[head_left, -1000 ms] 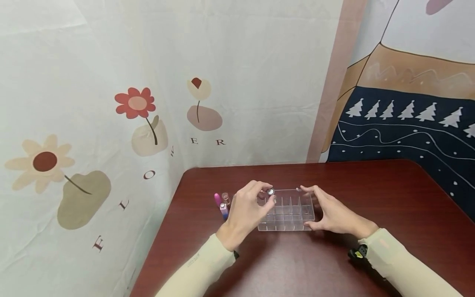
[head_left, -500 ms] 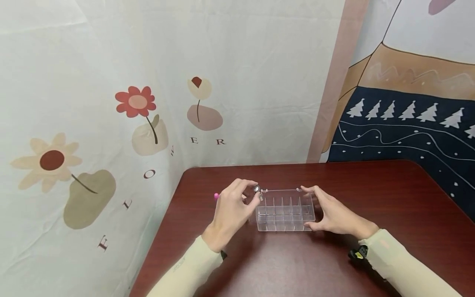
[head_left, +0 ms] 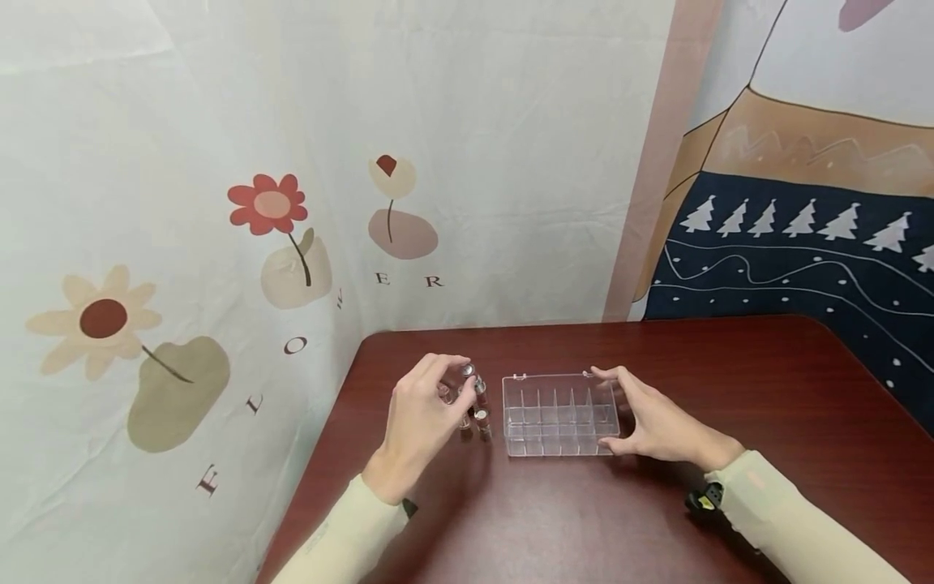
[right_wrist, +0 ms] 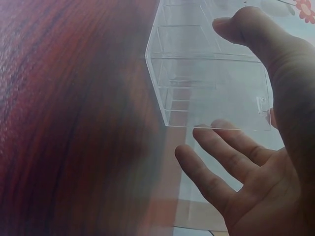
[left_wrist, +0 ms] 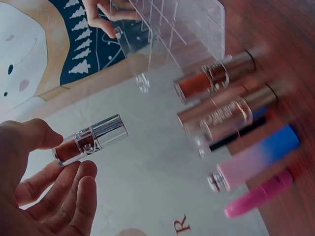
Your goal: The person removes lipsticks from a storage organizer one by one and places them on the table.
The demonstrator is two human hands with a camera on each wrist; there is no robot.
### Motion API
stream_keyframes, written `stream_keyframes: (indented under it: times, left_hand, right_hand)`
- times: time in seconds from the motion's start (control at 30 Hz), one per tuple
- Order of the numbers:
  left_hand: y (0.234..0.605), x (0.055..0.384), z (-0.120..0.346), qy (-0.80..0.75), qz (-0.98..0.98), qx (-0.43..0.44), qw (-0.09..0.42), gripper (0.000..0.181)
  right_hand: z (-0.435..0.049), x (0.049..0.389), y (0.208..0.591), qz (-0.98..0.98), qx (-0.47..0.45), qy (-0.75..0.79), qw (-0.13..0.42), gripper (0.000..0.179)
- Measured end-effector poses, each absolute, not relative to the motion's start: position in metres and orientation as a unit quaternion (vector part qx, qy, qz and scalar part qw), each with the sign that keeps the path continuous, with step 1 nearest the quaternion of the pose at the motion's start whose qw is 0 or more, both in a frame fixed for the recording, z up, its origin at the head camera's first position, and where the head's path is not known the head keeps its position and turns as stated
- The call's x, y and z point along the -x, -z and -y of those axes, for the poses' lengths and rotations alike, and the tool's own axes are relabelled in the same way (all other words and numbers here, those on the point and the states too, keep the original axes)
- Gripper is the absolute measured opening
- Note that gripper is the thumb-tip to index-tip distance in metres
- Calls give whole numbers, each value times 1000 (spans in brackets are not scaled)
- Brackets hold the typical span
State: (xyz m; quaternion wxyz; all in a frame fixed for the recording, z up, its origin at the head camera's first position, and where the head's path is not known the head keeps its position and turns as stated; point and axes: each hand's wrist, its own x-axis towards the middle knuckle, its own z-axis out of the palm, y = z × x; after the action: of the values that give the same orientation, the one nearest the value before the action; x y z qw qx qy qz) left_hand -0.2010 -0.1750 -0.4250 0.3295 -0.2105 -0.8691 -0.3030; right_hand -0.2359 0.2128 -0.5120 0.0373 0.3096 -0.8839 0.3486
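Between thumb and fingertips, my left hand [head_left: 417,418] pinches a small lip gloss tube [left_wrist: 91,140] with a silver cap and a reddish-brown body. It is held up over a group of standing cosmetics, left of a clear plastic compartment box [head_left: 543,446]. My right hand [head_left: 652,422] grips the box at its right end, thumb at the front corner and a finger at the back one. The box's divided cells show through its clear walls, and small hinge-like bits sit on its back edge. Part of the cosmetics group is hidden behind my left hand in the head view.
In the left wrist view, an orange-brown gloss tube [left_wrist: 194,86], a rose-coloured gloss tube [left_wrist: 226,118], a pink-and-blue tube [left_wrist: 258,157] and a magenta tube [left_wrist: 258,194] stand close together. The dark red table [head_left: 730,357] meets printed cloth hangings [head_left: 511,203] behind.
My left hand has moved left with the lip gloss tube, from over the box's left back part to above the cosmetics group. The right hand and the box stay in place.
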Motion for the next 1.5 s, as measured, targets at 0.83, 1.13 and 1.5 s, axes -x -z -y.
stream_keyframes:
  times: [0.83,1.13,1.5]
  left_hand:
    - [432,204,228,274,884,151,348,24]
    - [431,206,242,261,890,134,348,24]
    - [443,204,250,251,901,114,334,24]
  right_hand:
    - [-215,240,515,875,-312,-369,18,109]
    - [-215,240,515,874,-318,-367,29,107]
    - [-215,240,514,880,-317,-351,35,107]
